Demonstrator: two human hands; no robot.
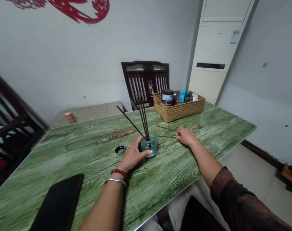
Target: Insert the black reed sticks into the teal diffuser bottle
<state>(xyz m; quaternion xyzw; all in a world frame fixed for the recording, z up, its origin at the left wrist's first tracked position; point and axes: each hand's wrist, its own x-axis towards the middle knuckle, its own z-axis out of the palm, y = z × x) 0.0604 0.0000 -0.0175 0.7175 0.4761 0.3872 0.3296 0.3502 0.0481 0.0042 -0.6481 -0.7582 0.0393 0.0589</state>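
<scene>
Green wood-grain table (160, 183): wicker basket (179, 110) at one o'clock from the glass bottle (153, 145), phone (56, 203) at seven, black lid (120, 149) at nine. Left hand (133, 156) grips the bottle, fingers wrapped round it; reeds (143, 117) stand fanned inside. Right hand (185, 136), at three o'clock, lies curled against loose reeds (166, 136); any hold on them cannot be determined.

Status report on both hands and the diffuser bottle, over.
Left hand gripping teal glass diffuser bottle, black reeds standing in it. Right hand at loose reeds on the tabletop. Black cap left of bottle, apart from it.
</scene>
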